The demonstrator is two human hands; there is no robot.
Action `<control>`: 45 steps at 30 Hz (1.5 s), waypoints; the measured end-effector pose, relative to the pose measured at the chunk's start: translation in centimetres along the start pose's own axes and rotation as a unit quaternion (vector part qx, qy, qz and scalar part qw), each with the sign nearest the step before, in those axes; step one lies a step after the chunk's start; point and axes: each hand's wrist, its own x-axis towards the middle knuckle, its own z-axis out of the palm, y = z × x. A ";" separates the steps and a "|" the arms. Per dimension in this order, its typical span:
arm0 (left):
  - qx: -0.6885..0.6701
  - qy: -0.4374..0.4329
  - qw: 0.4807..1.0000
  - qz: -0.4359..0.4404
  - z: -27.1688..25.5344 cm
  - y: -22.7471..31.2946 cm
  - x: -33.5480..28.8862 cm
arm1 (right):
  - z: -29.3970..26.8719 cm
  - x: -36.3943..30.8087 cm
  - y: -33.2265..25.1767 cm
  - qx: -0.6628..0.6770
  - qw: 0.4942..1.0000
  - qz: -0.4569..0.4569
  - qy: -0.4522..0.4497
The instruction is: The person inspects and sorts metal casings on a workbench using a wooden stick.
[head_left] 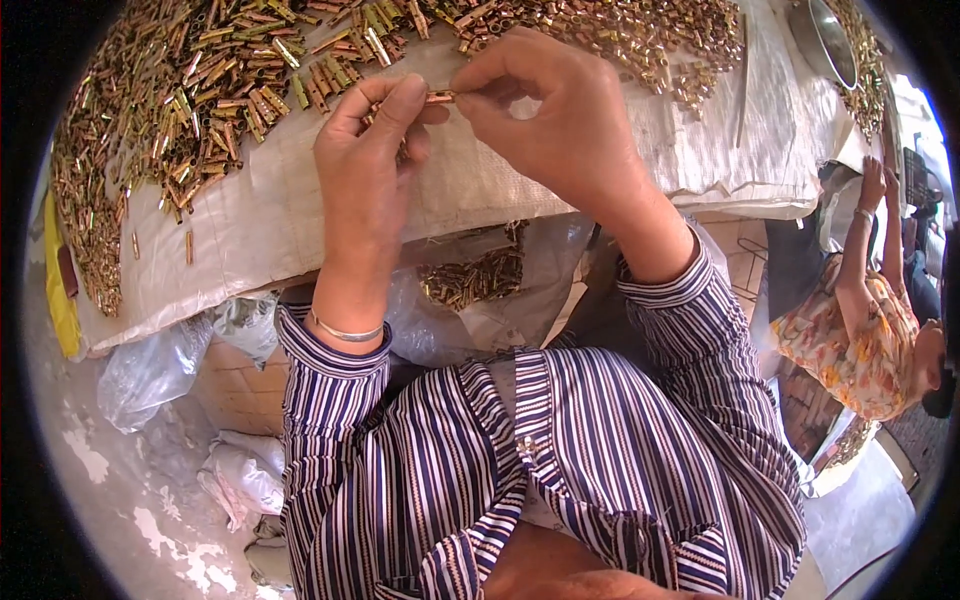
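Note:
Over the near edge of the table, my left hand (pixel 372 135) grips a small brass-coloured metal tube (pixel 440 97) between thumb and fingers. More small metal pieces seem tucked in its curled fingers, mostly hidden. My right hand (pixel 565 120) pinches with thumb and forefinger at the tube's right end; whether a smaller part sits between those fingertips I cannot make out. Beyond the left hand lies a wide heap of similar metal tubes (pixel 225 95), gold and coppery. Past the right hand spreads a pile of short metal rings (pixel 665 45).
Pale woven sheeting (pixel 270 215) covers the table. A thin rod (pixel 742 85) and a round metal bowl (pixel 825 42) lie on the right. Below the table edge sits a bag of metal pieces (pixel 475 275). Plastic bags (pixel 155 370) hang at left. Another person (pixel 860 320) works at right.

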 end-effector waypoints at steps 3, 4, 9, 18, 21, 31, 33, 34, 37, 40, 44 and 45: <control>0.000 0.021 1.000 -0.006 0.3 -0.1 -0.3 | -0.1 0.0 0.2 -0.001 1.000 0.004 -0.012; 0.003 0.024 1.000 0.004 0.4 -0.1 -0.3 | -0.1 0.0 0.1 -0.001 1.000 0.005 -0.012; 0.016 0.029 0.999 0.035 0.7 -0.5 -0.4 | -0.9 0.1 -0.1 -0.013 0.999 -0.011 -0.033; 0.021 0.004 1.000 0.005 0.5 -0.2 -0.4 | -1.0 0.1 0.5 0.114 0.991 0.067 -0.031; -0.004 0.011 1.000 -0.004 0.7 -0.3 -0.4 | -0.9 0.0 0.9 0.133 0.988 0.080 -0.024; 0.010 0.019 0.999 0.030 0.5 -0.4 -0.5 | -0.6 0.1 0.9 0.057 0.998 -0.020 -0.016; -0.009 0.008 1.000 0.025 0.5 -0.3 -0.5 | -0.5 -0.1 0.8 0.151 0.987 0.051 -0.013; -0.016 -0.001 1.000 0.019 0.4 -0.3 -0.5 | -0.5 0.0 0.7 0.150 0.987 0.049 -0.014; -0.040 -0.023 0.999 0.004 0.3 -0.3 -0.5 | -1.0 0.0 0.7 0.213 0.971 0.096 -0.048; -0.074 -0.039 0.996 -0.026 0.2 -0.2 -0.6 | -0.9 0.1 0.9 0.323 0.930 0.152 -0.083; -0.144 -0.125 0.978 -0.082 -0.3 -0.4 -0.4 | -0.5 -0.1 2.3 0.487 0.844 0.161 -0.155; -0.143 -0.125 0.978 -0.081 -0.5 -0.2 -0.4 | -0.3 -0.1 2.2 0.549 0.801 0.164 -0.174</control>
